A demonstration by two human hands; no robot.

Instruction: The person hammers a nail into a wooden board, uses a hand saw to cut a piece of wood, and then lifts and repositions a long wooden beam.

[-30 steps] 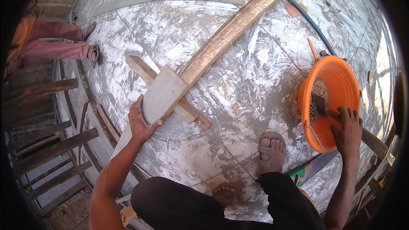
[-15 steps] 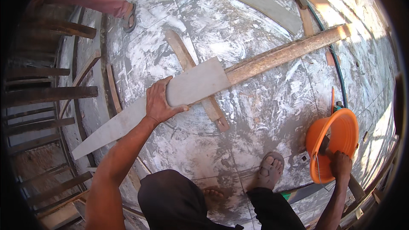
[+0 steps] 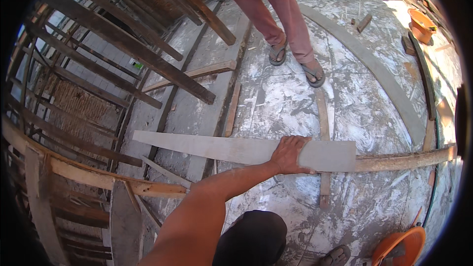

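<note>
My left hand (image 3: 290,155) grips a long grey tapering board (image 3: 231,149), its fingers at the far edge and its thumb at the near edge. The board's narrow end points left and its wide end right. Beneath it a rough wooden beam (image 3: 404,161) runs out to the right. A shorter wooden batten (image 3: 324,184) lies crosswise under them on the floor. At the lower right stands an orange bucket (image 3: 418,240), cut off by the picture's edge. My right hand does not show.
A person in pinkish trousers (image 3: 290,12) and sandals stands beyond the board. Dark timbers (image 3: 148,64) jut in from the left above planks. A long grey strip (image 3: 377,66) lies farther right on the smeared floor. Another orange bucket (image 3: 422,25) stands at the far right.
My view has swung left, so the bucket sits lower and my right hand, formerly at it, is out of the picture. My left hand stays on the board.
</note>
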